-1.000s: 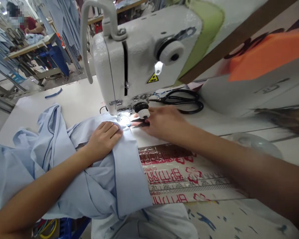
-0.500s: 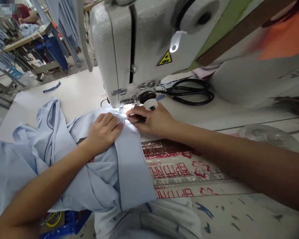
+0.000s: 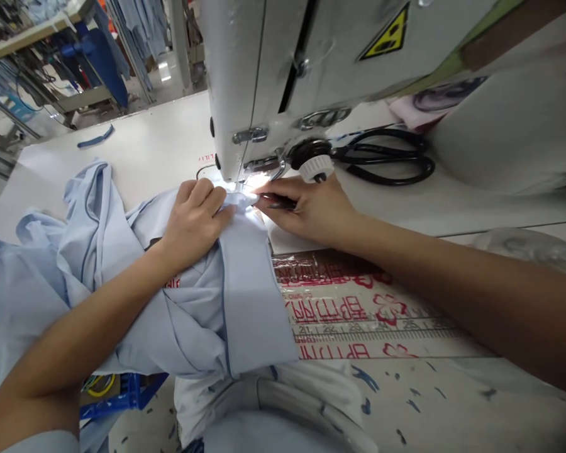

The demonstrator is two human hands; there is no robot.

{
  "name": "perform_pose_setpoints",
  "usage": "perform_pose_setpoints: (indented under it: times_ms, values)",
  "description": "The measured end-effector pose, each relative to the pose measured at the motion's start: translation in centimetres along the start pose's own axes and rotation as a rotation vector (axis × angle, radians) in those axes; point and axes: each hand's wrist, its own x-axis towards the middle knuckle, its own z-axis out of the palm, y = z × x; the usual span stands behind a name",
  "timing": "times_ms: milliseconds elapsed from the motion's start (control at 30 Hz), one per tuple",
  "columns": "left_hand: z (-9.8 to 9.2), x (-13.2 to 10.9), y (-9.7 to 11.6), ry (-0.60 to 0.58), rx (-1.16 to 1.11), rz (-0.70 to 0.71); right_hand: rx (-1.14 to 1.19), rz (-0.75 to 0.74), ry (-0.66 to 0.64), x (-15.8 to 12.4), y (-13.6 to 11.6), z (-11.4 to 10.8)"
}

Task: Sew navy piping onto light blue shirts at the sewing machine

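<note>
A light-blue garment (image 3: 257,302) with dark-blue edging lies bunched across the sewing table, its flat band hanging toward my lap. My left hand (image 3: 192,217) is closed on this cloth, fingers curled and thumb pressing beside the needle area. Just right of the needle, my right hand (image 3: 321,211) pinches a small dark tool (image 3: 279,201), mostly hidden in the palm; its exact kind is unclear. Its fingertips meet the edge of the cloth under the lit head of the sewing machine (image 3: 236,82).
Black-handled scissors (image 3: 391,157) lie behind my right hand. A printed measuring strip (image 3: 353,330) runs along the front edge of the table. A blue scrap (image 3: 95,136) rests at the far left. Thread bits litter the floor near a blue crate (image 3: 122,399).
The view has shifted closer to the machine head. Both hands stay beside the needle with the cloth, and my right hand keeps the dark tool.
</note>
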Motion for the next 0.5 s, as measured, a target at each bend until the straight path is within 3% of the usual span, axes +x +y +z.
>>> perform_pose_setpoints:
  times_ms: [300,500]
  values:
    - [0.24,-0.24,0.12,-0.038,0.009,0.008,0.011,-0.07,0.038,-0.16,0.26,-0.01]
    - [0.05,-0.26,0.01,-0.091,0.054,0.053,0.037,-0.148,0.148,0.01,0.48,0.32]
